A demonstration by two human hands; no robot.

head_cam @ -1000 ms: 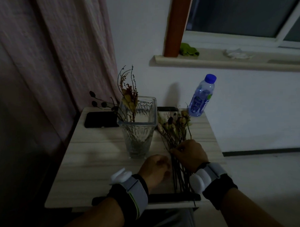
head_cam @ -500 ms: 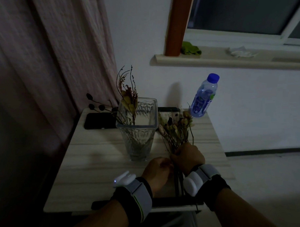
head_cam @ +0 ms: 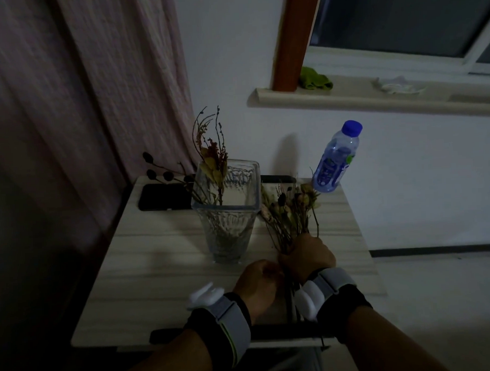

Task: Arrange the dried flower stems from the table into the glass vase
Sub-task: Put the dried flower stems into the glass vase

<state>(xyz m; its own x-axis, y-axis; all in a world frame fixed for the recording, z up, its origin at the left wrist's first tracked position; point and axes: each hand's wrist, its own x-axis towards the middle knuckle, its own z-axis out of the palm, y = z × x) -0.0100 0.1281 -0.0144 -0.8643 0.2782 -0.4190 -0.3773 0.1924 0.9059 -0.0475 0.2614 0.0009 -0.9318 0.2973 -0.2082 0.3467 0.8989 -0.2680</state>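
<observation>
A square glass vase (head_cam: 228,213) stands near the middle of the pale wooden table (head_cam: 158,271) and holds a few dried stems (head_cam: 211,158) leaning left. To its right, a bunch of dried flower stems (head_cam: 290,211) fans upward from my right hand (head_cam: 309,256), which grips the bunch by its lower stalks. My left hand (head_cam: 257,282) sits right beside it with curled fingers at the same stalks; whether it pinches a stalk is hidden. Stem ends (head_cam: 291,303) run down between my wrists toward the table's front edge.
A water bottle (head_cam: 336,161) with a blue cap stands at the table's far right corner. A black phone (head_cam: 165,197) lies at the far left. A pink curtain (head_cam: 82,94) hangs on the left, a window sill (head_cam: 346,100) runs above right.
My right hand has closed round the bunch and tilted its flower heads up off the table. My left hand has moved in against the stalks.
</observation>
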